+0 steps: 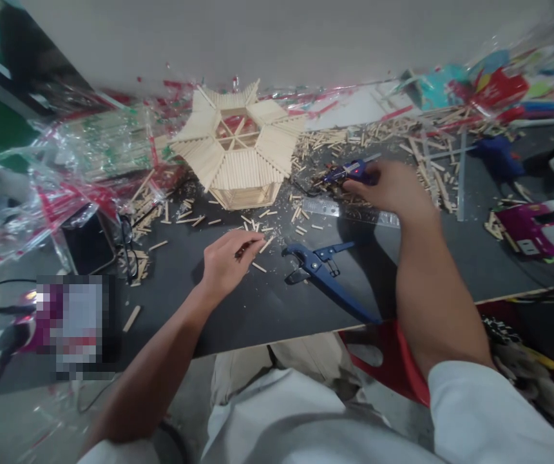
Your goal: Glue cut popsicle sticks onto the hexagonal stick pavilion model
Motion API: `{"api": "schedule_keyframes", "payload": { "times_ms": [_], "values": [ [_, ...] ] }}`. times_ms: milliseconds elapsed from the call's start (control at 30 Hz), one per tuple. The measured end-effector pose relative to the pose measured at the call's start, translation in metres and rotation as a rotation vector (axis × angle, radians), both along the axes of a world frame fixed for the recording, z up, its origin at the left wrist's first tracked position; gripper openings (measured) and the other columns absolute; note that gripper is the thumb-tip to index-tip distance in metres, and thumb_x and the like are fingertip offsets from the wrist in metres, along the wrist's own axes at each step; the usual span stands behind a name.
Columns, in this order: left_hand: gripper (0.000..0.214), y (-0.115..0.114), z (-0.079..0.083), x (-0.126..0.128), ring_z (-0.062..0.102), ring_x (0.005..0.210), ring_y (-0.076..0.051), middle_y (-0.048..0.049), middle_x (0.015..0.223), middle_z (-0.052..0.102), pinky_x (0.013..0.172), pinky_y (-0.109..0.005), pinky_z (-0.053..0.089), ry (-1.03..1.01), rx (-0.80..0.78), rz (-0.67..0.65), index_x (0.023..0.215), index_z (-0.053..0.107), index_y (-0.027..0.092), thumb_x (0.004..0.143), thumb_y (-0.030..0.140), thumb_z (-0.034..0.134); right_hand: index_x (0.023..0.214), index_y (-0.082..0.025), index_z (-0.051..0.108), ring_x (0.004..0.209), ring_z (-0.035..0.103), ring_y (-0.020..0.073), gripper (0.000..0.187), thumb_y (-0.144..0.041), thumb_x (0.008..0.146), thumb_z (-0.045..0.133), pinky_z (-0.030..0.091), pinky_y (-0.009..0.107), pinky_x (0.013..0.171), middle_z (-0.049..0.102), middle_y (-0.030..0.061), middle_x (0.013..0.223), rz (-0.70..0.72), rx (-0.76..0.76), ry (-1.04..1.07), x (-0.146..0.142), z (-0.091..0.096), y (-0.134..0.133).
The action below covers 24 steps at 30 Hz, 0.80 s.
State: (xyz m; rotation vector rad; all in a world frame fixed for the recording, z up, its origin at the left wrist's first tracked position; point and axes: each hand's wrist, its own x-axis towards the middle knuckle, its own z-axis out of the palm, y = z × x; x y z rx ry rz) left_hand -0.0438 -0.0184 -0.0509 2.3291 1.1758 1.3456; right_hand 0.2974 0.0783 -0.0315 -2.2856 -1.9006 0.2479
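The left hand is held low over the middle of the table, its fingers pinched closed on a thin dark sliver, too small to be identified. The right hand is clenched around a blue glue gun, which is laid nearly level, its long axis running across the table and its tip pointing left, toward a hexagonal model built of pale wooden sticks. The model stands near the far edge of the table, its faceted roof of closely laid sticks spreading around an open centre crossed by spokes, above a smaller stick-walled base.

Loose sticks and splinters are strewn around the model and between both hands. A steel ruler lies under the right hand, and blue cutters with angular jaws rest just beside the left hand, their handle reaching toward the near edge. Crumpled clear plastic with red markings is heaped beyond the left corner, near black glasses. A second glue gun lies toward the far right corner, beside a magenta device.
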Motion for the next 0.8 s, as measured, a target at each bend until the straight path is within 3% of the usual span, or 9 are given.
{"api": "schedule_keyframes", "payload": {
  "times_ms": [133, 267, 333, 467, 600, 700, 800],
  "values": [
    [0.005, 0.001, -0.001, -0.001, 0.075, 0.069, -0.012, -0.0021, 0.083, 0.080, 0.067, -0.020, 0.058, 0.001, -0.017, 0.026, 0.092, 0.077, 0.018, 0.095, 0.017, 0.073, 0.089, -0.017, 0.073, 0.088, 0.067, 0.0320, 0.030, -0.046, 0.090, 0.071, 0.045, 0.039, 0.072, 0.072, 0.0153, 0.091, 0.006, 0.067, 0.032, 0.003, -0.012, 0.006],
    [0.005, 0.001, -0.001, -0.001, 0.073, 0.067, -0.011, -0.0019, 0.084, 0.080, 0.068, -0.021, 0.058, 0.011, -0.018, 0.050, 0.091, 0.077, 0.019, 0.095, 0.019, 0.074, 0.075, -0.020, 0.068, 0.089, 0.065, 0.0349, 0.039, -0.057, 0.085, 0.074, 0.045, 0.039, 0.071, 0.066, 0.0144, 0.073, 0.049, 0.071, 0.009, 0.005, -0.017, 0.007],
    [0.005, 0.001, -0.002, -0.001, 0.073, 0.067, -0.011, -0.0021, 0.085, 0.081, 0.068, -0.020, 0.058, 0.011, -0.017, 0.055, 0.091, 0.077, 0.018, 0.095, 0.019, 0.074, 0.073, -0.020, 0.066, 0.086, 0.065, 0.0340, 0.036, -0.053, 0.084, 0.074, 0.045, 0.039, 0.071, 0.064, 0.0137, 0.070, 0.053, 0.077, -0.015, 0.006, -0.017, 0.007],
    [0.005, 0.002, -0.002, 0.000, 0.071, 0.065, -0.010, -0.0021, 0.084, 0.080, 0.066, -0.020, 0.057, -0.002, -0.009, 0.059, 0.091, 0.076, 0.018, 0.095, 0.020, 0.073, 0.090, -0.016, 0.068, 0.089, 0.067, 0.0339, 0.028, -0.044, 0.092, 0.065, 0.047, 0.040, 0.076, 0.070, 0.0167, 0.085, -0.051, 0.146, 0.015, 0.000, -0.017, 0.008],
    [0.006, 0.002, -0.003, 0.000, 0.065, 0.056, -0.008, -0.0003, 0.078, 0.077, 0.058, -0.017, 0.053, -0.008, -0.004, 0.074, 0.090, 0.075, 0.018, 0.094, 0.021, 0.072, 0.119, -0.011, 0.059, 0.103, 0.069, 0.0340, 0.043, -0.050, 0.098, 0.060, 0.050, 0.042, 0.082, 0.070, 0.0221, 0.108, -0.188, 0.301, 0.197, -0.014, -0.011, 0.005],
    [0.007, 0.001, -0.003, 0.001, 0.064, 0.054, -0.007, 0.0012, 0.072, 0.075, 0.056, -0.016, 0.053, -0.003, -0.021, 0.080, 0.087, 0.074, 0.018, 0.093, 0.021, 0.072, 0.121, -0.014, 0.057, 0.102, 0.069, 0.0307, 0.052, -0.057, 0.093, 0.067, 0.052, 0.041, 0.084, 0.070, 0.0201, 0.113, -0.158, 0.376, 0.345, -0.027, -0.004, 0.000],
    [0.006, 0.001, -0.004, 0.000, 0.065, 0.054, -0.007, 0.0009, 0.071, 0.075, 0.056, -0.015, 0.053, -0.004, -0.017, 0.086, 0.087, 0.075, 0.018, 0.092, 0.021, 0.074, 0.118, -0.017, 0.060, 0.098, 0.069, 0.0280, 0.046, -0.053, 0.090, 0.070, 0.053, 0.041, 0.085, 0.071, 0.0174, 0.110, -0.131, 0.441, 0.419, -0.039, 0.002, -0.002]
  ]
}}
